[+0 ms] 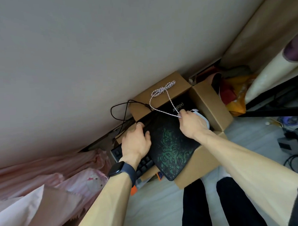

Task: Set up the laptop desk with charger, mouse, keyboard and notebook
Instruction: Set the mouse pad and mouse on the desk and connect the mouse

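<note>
I'm bent over an open cardboard box that sits against the wall. A black mouse pad with a green pattern lies tilted across the box, its near corner hanging over the rim at six o'clock. My left hand, with a dark watch on the wrist, grips the pad's edge at nine o'clock: the thumb lies on top and the fingers curl over the far side. Just under that hand and the pad, the black keyboard sticks out of the box toward seven o'clock. My right hand is at the pad's one o'clock corner, fingers curled over a white mouse. Only a sliver of it shows past my knuckles. Its pink-and-white braided cable comes out from my fingertips and runs up to a tied bundle on the box's far flap at twelve o'clock. Between that flap and my right hand there is something black with pale lettering inside the box; I cannot tell what it is. A thin black cord loops against the wall at ten o'clock from the box. Pink bedding lies at eight o'clock.
</note>
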A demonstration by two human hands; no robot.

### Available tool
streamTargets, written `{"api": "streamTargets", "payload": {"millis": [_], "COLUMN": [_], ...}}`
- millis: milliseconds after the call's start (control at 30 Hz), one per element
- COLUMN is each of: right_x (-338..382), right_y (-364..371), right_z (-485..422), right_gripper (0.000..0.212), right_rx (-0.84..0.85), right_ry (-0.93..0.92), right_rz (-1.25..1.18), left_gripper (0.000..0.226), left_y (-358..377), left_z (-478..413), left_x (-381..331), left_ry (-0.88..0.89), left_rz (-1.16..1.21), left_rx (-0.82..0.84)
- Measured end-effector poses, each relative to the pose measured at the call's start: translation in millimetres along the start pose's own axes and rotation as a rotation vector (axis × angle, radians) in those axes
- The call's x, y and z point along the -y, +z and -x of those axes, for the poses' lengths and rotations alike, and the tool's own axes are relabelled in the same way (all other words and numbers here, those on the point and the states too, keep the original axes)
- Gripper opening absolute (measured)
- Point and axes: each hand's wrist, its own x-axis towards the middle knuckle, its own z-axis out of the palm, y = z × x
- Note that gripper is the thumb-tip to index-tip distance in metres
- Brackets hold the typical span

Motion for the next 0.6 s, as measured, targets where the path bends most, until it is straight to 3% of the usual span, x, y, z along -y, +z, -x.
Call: {"api": "streamTargets", "payload": {"millis": [267, 600], "right_x": [-9, -2], "right_y": [-18, -95], "right_z": [59, 181], "right_gripper": [0.027, 0.024], "right_rx": [-0.051, -0.179], "right_ry": [0.135, 0.171], "right_rz": [-0.3, -0.525], "left_gripper": [0.036, 0.016], "left_y": [-7, -51], "left_z": [13, 95], "left_x": [-5, -64], "left_ry": [0.003, 0.208], "left_rz": [0.064, 0.234], "left_rx": [0.009, -0.094]}}
